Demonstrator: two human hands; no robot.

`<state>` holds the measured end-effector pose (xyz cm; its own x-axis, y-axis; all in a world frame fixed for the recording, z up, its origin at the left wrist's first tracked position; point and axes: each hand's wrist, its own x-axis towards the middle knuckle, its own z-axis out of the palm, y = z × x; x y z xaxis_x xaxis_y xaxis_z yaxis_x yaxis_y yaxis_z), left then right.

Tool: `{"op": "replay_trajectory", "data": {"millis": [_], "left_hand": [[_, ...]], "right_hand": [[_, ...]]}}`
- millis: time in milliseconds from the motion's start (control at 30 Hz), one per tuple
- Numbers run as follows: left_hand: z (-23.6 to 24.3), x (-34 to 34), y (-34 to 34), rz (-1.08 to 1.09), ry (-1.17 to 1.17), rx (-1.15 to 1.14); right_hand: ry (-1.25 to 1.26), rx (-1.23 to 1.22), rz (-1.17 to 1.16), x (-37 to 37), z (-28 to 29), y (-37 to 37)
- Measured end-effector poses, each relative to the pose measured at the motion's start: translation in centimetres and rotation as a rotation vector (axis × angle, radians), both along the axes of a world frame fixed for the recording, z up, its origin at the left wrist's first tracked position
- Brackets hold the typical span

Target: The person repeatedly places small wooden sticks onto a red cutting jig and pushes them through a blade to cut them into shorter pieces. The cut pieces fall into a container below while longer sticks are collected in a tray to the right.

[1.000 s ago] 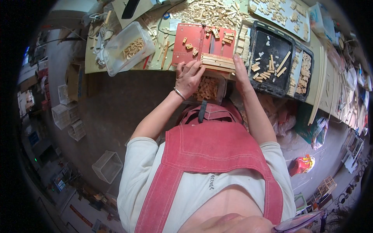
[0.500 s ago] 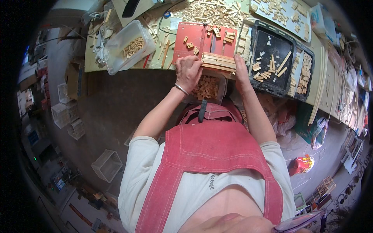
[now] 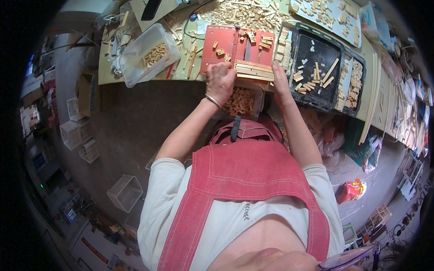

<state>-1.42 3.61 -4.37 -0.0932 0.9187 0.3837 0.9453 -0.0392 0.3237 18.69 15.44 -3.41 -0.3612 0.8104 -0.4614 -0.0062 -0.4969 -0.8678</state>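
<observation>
Several pale wooden strips (image 3: 253, 70) with small dark holes lie side by side along the near edge of a red board (image 3: 212, 47). My left hand (image 3: 220, 83), with a bangle at its wrist, is closed on their left end, fingers bent. At the other end, my right hand (image 3: 282, 83) holds the strips, its thumb uppermost and its other fingers partly hidden. Small drilled wooden blocks (image 3: 220, 52) sit on the board beyond the strips. A narrow slot with a greyish piece (image 3: 247, 49) runs across the board; I cannot make out what that piece is.
Below the table edge stands a bin of wooden pieces (image 3: 240, 101). A clear plastic tub (image 3: 131, 67) is at the left and a black tray (image 3: 312, 38) at the right, both with wooden pieces. A heap of small blocks (image 3: 246, 16) covers the back.
The red board and the strips have shifted very slightly left. My left hand has moved a little, its fingers more curled at the strips' end. My right hand has stayed against them.
</observation>
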Motion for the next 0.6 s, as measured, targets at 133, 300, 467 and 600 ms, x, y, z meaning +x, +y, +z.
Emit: {"op": "replay_trajectory", "data": {"millis": [133, 300, 467, 600], "left_hand": [[0.5, 0.5, 0.2, 0.040, 0.024, -0.027], [0.1, 1.2, 0.3, 0.157, -0.080, -0.014], [-0.5, 1.3, -0.1, 0.231, -0.208, 0.016], [0.9, 0.8, -0.7, 0.160, -0.162, -0.054]], "right_hand": [[-0.051, -0.004, -0.016, 0.1, -0.8, 0.1], [-0.007, -0.012, 0.013, 0.1, 0.1, 0.0], [-0.009, -0.026, 0.012, 0.1, 0.3, 0.0], [-0.020, -0.033, 0.016, 0.1, 0.4, -0.1]]}}
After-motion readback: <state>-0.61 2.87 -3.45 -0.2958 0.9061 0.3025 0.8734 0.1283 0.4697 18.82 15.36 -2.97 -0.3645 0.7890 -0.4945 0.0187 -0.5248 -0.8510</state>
